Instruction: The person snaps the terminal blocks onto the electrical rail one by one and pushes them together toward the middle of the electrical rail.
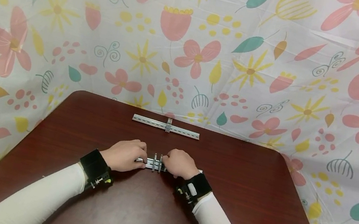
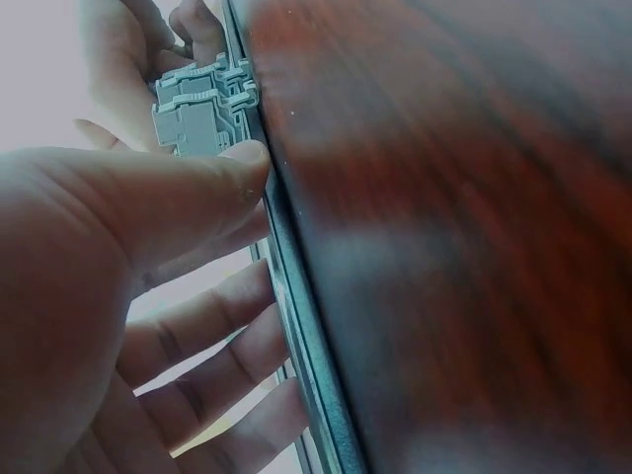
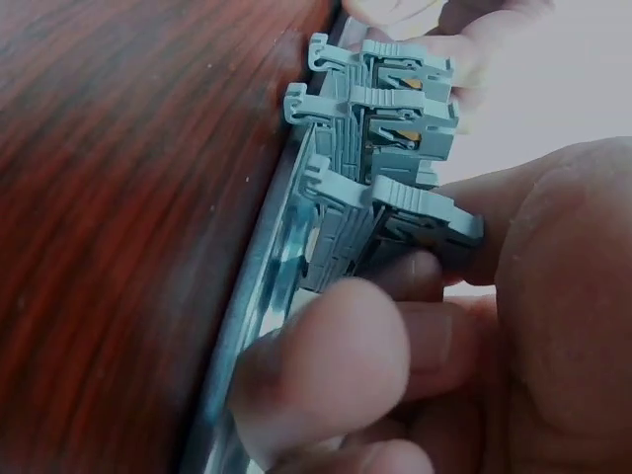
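Observation:
A slotted metal DIN rail (image 1: 150, 163) lies across the table in front of me, with grey clip-on terminal blocks (image 3: 405, 104) standing on it. My left hand (image 1: 126, 154) grips the rail to the left of the blocks. In the left wrist view its thumb (image 2: 212, 188) is against the near edge and the other fingers reach the far side. From the right, my right hand (image 1: 182, 163) holds another terminal block (image 3: 341, 222) at the rail, a small gap away from the others. Its fingers partly hide this block's lower part and the rail beneath.
Farther back on the brown table (image 1: 234, 169) lies a second DIN rail (image 1: 184, 132), bearing a cluster of terminal blocks (image 1: 168, 125) near its middle. A flower-patterned curtain (image 1: 227, 68) hangs behind the table and down both sides.

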`<move>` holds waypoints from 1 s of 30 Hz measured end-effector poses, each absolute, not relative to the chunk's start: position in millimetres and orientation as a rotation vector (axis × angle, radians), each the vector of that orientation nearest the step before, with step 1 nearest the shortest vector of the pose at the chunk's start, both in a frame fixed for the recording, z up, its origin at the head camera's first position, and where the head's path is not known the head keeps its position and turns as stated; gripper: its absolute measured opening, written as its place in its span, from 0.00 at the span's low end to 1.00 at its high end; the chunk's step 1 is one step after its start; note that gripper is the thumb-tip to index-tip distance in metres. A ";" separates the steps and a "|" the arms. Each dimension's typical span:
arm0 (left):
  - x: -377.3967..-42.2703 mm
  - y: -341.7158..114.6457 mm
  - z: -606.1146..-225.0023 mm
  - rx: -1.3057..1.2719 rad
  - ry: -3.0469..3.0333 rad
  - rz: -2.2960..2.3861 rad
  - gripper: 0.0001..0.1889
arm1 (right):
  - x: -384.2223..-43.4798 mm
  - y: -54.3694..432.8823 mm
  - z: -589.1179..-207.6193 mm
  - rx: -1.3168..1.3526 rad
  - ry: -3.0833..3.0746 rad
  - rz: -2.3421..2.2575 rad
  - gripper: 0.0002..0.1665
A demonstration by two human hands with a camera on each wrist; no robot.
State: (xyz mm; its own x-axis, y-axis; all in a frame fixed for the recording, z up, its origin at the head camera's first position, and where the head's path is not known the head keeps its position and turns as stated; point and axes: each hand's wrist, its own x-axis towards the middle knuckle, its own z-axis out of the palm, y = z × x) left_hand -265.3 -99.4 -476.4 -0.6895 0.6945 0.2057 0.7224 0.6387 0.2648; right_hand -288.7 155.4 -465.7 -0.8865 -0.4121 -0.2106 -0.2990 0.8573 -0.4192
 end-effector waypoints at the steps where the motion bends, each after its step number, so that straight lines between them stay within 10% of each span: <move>1: -265.3 -99.5 -476.5 -1.199 -2.766 -0.503 0.02 | -288.8 155.5 -465.7 -0.538 2.736 -0.546 0.32; 30: -266.8 -98.4 -480.6 -1.174 -2.768 -0.477 0.02 | -287.1 156.6 -460.8 -0.696 2.626 -0.416 0.33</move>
State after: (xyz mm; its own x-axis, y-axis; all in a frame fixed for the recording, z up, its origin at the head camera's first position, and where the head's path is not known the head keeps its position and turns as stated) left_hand -266.8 -98.4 -480.6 -0.6986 0.6843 0.2090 0.7148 0.6544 0.2467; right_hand -287.1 156.6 -460.8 -0.8003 -0.5233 -0.2927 -0.4072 0.8327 -0.3753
